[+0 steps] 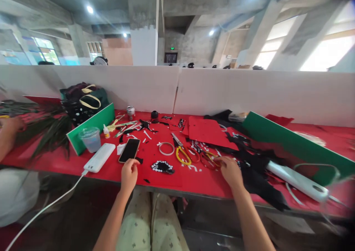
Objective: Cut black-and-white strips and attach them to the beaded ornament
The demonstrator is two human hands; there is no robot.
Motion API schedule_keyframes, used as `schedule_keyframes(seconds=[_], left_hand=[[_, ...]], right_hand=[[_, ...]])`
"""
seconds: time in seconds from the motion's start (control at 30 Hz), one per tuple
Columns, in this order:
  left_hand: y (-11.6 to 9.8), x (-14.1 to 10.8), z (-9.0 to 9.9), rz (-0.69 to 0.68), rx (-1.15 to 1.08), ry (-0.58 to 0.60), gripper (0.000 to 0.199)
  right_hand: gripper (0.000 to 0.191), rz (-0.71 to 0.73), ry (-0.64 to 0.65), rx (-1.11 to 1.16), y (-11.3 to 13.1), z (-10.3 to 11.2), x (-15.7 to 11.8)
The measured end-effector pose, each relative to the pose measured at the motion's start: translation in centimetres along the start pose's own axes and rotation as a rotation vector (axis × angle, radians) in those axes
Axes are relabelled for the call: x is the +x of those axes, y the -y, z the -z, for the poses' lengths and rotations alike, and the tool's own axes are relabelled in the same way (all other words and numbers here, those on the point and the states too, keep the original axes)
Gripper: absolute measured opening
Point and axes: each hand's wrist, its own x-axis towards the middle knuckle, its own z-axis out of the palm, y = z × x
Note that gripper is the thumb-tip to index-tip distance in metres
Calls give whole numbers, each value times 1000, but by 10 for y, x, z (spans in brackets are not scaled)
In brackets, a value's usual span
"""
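So the scissors (pixel 204 156) by the person's right hand (pixel 231 171) were lying on the red counter (pixel 166 184), right of the beaded piece (pixel 162 167). My guess on handling: fairly light, stiff metal up front, smooth handles that might slide a bit on that surface, nothing fragile. I'd take them by the red and yellow loops and leave the blades alone.

As for the grip, the right fingers were bent, with a narrow gap at most, and the tips were right at the handle loops. Looked like contact, but I couldn't tell if they'd actually closed around anything. The left hand (pixel 129 175) was loosely curled, thumb and index close together, just beside the phone (pixel 129 150) and a black scrap (pixel 139 160). Couldn't tell whether it was pinching that scrap, sorry.
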Motion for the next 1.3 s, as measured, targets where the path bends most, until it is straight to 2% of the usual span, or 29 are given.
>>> schedule_keyframes(seconds=[0.17, 0.37, 0.57, 0.73, 0.83, 0.97, 1.03, 1.17, 1.3], left_hand=[[-5, -2, -1, -4, 39, -7, 28], [-5, 0, 1, 26, 10, 22, 30], [-7, -1, 2, 34, -2, 11, 29], [-6, -2, 3, 16, -16, 31, 28], [-5, -1, 4, 0, -24, 20, 27], [-5, -1, 5, -11, -28, 5, 25], [-5, -1, 5, -17, -23, -7, 24], [-5, -2, 5, -31, 3, -9, 23], [-5, -3, 5, -53, 50, 15, 23]], right_hand=[[33, 31, 48, -25, -5, -1, -1], [28, 165, -64, -86, 3, 1, -3], [25, 290, -34, 16, 4, 0, -1], [21, 151, -136, 15, 22, 13, 3], [21, 59, -214, 2, 34, 23, 17], [21, -92, -277, 87, 32, 12, 39], [24, -161, -246, 117, 23, -2, 43], [34, -160, -6, 36, 9, -25, 38], [41, -111, 29, -30, 7, -28, 33]])
